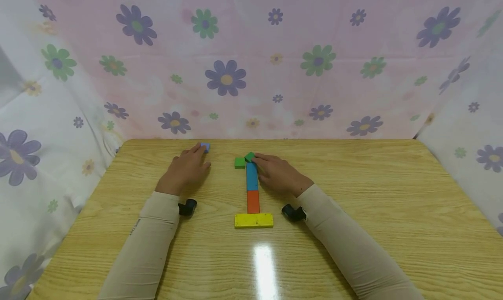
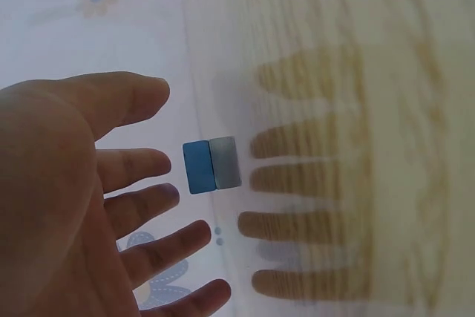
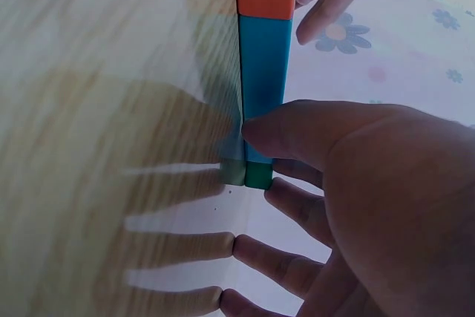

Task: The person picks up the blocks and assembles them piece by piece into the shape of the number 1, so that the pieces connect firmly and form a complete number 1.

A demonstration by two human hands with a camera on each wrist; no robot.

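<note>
My left hand [image 1: 187,167] reaches to the far left of the table, fingers spread. Its fingertips are right by a small blue block [image 1: 206,147]; the left wrist view shows that block [image 2: 199,167] just beyond the fingers. At the centre, my right hand [image 1: 280,171] touches a small green block [image 1: 249,156], which sits at an angle on the far end of a long blue block [image 1: 252,177]. In the right wrist view my right thumb overlaps the long blue block [image 3: 266,64], and the fingers are extended around the green block [image 3: 258,174]. A second green block [image 1: 239,162] lies just left.
An orange-red block [image 1: 253,201] continues the long blue block toward me, ending at a crosswise yellow block [image 1: 253,220]. They lie on a glossy wood-grain table [image 1: 373,212]. Flowered cloth [image 1: 251,42] hangs behind and at both sides.
</note>
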